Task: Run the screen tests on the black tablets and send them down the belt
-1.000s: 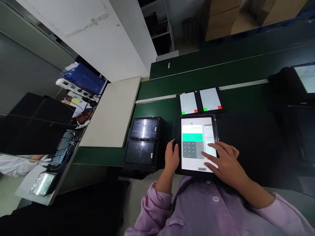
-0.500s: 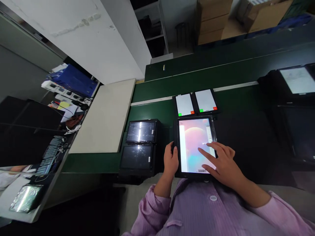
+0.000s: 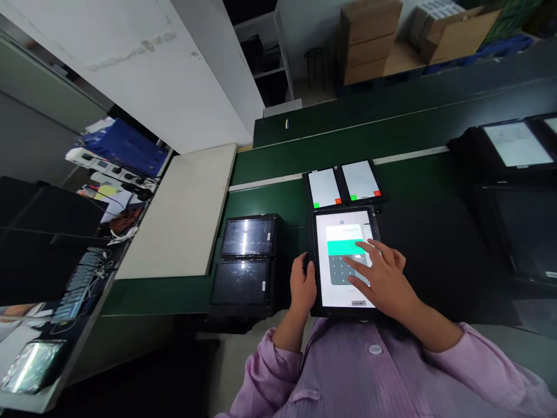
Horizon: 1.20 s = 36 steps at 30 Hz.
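Note:
A black-framed tablet (image 3: 324,290) lies in front of me, its lit screen showing a calculator-like keypad with a green band. Along its left edge my left hand (image 3: 303,284) is wrapped, thumb near the front rim and fingers at the side. My right hand (image 3: 383,270) hovers over the right part of the screen with its fingers spread; whether a fingertip touches the glass I cannot tell. Just beyond the tablet are two smaller lit tablets, a left one (image 3: 324,187) and a right one (image 3: 360,179), each with green and red corner buttons.
Two stacks of dark tablets, a far one (image 3: 248,235) and a near one (image 3: 240,283), stand to the left on the green table (image 3: 169,295). A pale board (image 3: 183,215) lies beyond them. More tablets (image 3: 517,144) are at the right. Cardboard boxes (image 3: 369,40) stand behind.
The tablet's screen has gone from a colourful wallpaper to a keypad window. My right hand has shifted slightly left over the screen; my left hand stays at the edge.

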Motion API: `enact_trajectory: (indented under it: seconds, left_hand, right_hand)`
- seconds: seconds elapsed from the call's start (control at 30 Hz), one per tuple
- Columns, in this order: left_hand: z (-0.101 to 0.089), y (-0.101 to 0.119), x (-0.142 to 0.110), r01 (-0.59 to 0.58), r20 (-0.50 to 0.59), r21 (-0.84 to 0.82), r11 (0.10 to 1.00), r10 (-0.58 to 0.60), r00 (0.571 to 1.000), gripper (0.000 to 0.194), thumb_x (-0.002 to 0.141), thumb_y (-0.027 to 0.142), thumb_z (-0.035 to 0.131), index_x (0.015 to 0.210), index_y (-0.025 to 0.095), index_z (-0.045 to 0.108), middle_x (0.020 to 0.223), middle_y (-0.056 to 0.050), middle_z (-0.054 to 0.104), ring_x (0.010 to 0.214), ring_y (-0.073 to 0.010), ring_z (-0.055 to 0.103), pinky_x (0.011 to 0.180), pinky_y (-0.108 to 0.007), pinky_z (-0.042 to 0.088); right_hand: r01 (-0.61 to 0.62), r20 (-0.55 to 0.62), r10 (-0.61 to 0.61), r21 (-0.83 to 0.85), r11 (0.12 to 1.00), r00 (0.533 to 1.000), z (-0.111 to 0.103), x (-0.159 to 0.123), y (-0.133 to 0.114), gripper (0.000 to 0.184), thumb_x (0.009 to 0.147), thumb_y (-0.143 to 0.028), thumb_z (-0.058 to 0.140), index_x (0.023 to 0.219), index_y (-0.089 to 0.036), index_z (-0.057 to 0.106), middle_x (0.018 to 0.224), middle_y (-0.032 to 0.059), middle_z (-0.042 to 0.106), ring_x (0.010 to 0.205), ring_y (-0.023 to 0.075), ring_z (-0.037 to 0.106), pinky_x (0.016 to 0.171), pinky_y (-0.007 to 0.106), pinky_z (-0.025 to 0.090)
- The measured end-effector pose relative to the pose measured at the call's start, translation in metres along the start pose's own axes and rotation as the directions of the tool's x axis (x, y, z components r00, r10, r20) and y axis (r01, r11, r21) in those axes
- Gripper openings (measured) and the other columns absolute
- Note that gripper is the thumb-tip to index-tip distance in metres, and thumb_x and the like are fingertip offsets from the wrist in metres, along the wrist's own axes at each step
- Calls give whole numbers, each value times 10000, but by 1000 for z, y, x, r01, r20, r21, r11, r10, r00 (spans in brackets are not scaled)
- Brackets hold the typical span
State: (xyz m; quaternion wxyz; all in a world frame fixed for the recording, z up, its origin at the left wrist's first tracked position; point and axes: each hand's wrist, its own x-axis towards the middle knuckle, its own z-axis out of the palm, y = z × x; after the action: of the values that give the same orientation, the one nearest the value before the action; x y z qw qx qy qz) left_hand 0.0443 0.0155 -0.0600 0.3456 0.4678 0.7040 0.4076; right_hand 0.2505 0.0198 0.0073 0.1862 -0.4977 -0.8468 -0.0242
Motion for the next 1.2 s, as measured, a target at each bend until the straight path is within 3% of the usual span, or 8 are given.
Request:
enact_trajectory:
  seconds: [0.17,0.47,0.73,0.97,1.07,1.2]
  left_hand:
    - [0,2,-1,9,0,-4,1000,-9,1000,266,903,256,518,1133,202,640,1104,-98,714,1057,-237,675,976,-416,526]
    - [-3,1,-2,9,9,-9,1000,-9,1000,265,909,273,525,1137,200,638,1127,-99,709,1070,-238,669,988,-422,520]
    - [-3,0,-2,22,0,-12,1000,-22,1000,270,899,277,523,1134,205,635,1125,-95,714,1063,-237,674,982,-425,528]
    - [-4,1,-3,23,-5,-11,1000,-23,1000,265,899,277,517,1122,208,643,1108,-87,721,1053,-233,674,971,-417,534]
    - [-5,1,-3,28,-3,-6,1000,-28,1000,275,892,288,527,1129,205,639,1103,-91,721,1040,-235,677,936,-407,549]
    - [-5,0,-4,29,-2,0,1000,-29,1000,278,891,295,525,1130,202,632,1098,-97,720,1022,-236,680,898,-394,559]
  right_hand:
    - [-37,-133,45,58,998,990,-8,-12,15,342,1021,-290,439,1241,-281,700,1230,113,585,1176,292,502,877,436,358]
    - [-60,-189,80,114,992,979,-14,-34,21,304,966,-170,505,1024,-254,791,1153,94,624,1103,268,562,882,432,391]
    - [-57,-191,76,105,993,979,-10,-23,15,301,958,-152,508,961,-254,792,1123,84,645,1092,259,562,850,414,381]
    - [-218,-138,220,32,975,966,-5,-17,18,313,972,-212,500,1141,-287,753,1217,92,610,1145,298,525,885,459,358]
    - [-237,-115,234,-6,972,965,-4,-8,16,331,1005,-238,451,1162,-280,740,1241,97,592,1169,294,510,880,445,345]
    - [-234,-171,228,-16,972,959,-4,4,10,349,1024,-246,419,1172,-265,735,1219,98,597,1177,277,505,879,426,326]
